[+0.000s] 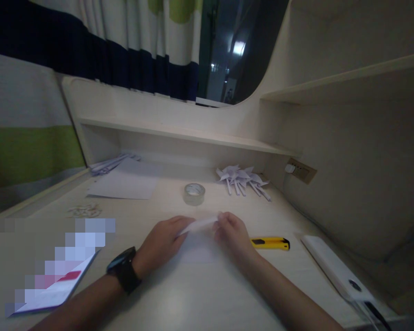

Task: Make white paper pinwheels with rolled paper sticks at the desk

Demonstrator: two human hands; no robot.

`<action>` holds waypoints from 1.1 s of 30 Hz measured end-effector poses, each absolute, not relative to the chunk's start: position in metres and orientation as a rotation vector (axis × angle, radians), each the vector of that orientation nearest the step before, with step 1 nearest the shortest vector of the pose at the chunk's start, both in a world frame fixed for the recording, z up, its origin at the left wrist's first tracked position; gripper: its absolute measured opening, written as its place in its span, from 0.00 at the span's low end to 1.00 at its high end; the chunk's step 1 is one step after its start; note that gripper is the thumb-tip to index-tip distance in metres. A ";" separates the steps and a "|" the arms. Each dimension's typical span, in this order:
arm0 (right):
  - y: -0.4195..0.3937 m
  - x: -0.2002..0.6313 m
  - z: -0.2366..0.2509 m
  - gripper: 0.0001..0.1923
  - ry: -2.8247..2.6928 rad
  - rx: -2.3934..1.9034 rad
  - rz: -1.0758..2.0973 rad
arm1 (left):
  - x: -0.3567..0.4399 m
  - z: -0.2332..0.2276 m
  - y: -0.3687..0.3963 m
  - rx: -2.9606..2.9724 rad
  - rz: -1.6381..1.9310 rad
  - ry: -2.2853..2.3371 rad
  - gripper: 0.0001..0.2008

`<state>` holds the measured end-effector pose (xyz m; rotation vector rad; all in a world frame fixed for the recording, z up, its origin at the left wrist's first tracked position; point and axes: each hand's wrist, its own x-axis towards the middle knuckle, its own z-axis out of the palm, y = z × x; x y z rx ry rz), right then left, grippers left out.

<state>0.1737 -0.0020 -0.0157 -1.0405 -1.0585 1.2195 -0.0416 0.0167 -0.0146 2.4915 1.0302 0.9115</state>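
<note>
Pale desk [179, 299] beneath a curtained window [224, 59]

Banded curtain [134, 59] over far left, dark glass beside it. Long shelf [179, 132] spans the desk's far side. White sheets [127, 181] lie far left. Mid-desk, left hand [163, 241] and right hand [232, 234] both grip folded paper [203, 224] between them. Paper pinwheels [239, 175] bunched far right. Yellow cutter [272, 243] right of the right hand. Tape roll [194, 199] just beyond the hands.

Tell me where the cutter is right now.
In the head view, the cutter lies on the desk, just right of the right hand, nearer than the pinwheels.
</note>
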 end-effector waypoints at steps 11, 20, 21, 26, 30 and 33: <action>-0.004 0.185 -0.011 0.16 -1.426 -1.111 0.876 | -0.038 -0.006 0.017 1.811 0.556 0.794 0.19; 0.015 0.196 -0.022 0.16 -1.318 -1.240 0.905 | -0.043 -0.008 0.025 1.811 0.695 0.885 0.18; 0.017 0.198 -0.022 0.17 -1.316 -1.260 0.906 | -0.044 -0.010 0.027 1.836 0.734 0.935 0.18; 0.027 0.215 -0.016 0.19 -1.218 -1.301 0.750 | -0.047 -0.025 0.034 2.034 1.002 1.303 0.26; 0.036 0.234 -0.011 0.21 -1.088 -1.331 0.584 | -0.047 -0.031 0.026 2.511 0.868 1.194 0.22; 0.040 0.244 -0.011 0.22 -1.088 -1.389 0.584 | -0.047 -0.027 0.014 2.742 0.636 1.058 0.16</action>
